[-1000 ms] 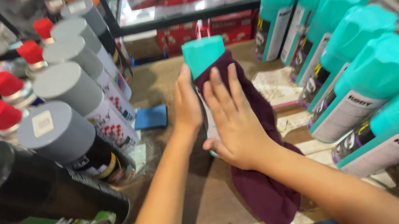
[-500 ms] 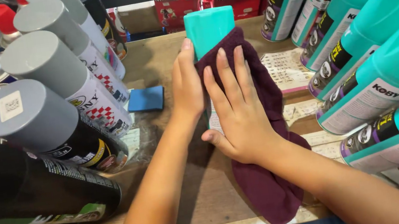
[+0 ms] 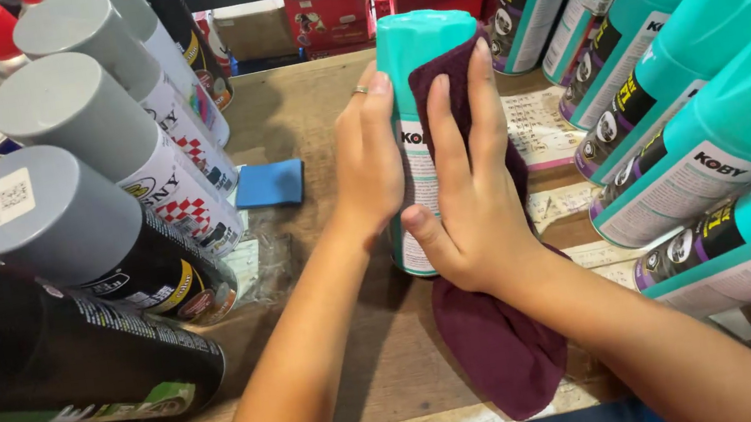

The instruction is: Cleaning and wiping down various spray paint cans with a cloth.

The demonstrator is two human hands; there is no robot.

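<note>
Left hand [image 3: 368, 158] fingers grasp a teal can [image 3: 414, 68] upright on the table [image 3: 303, 113]; right hand [image 3: 470, 198] fingers press a maroon cloth [image 3: 503, 350] against it.

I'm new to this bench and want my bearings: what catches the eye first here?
At centre, the left hand steadies a teal-capped spray can while the right hand presses a maroon cloth against it. Rows of teal-capped cans crowd the right side, grey-capped cans the left.
</note>
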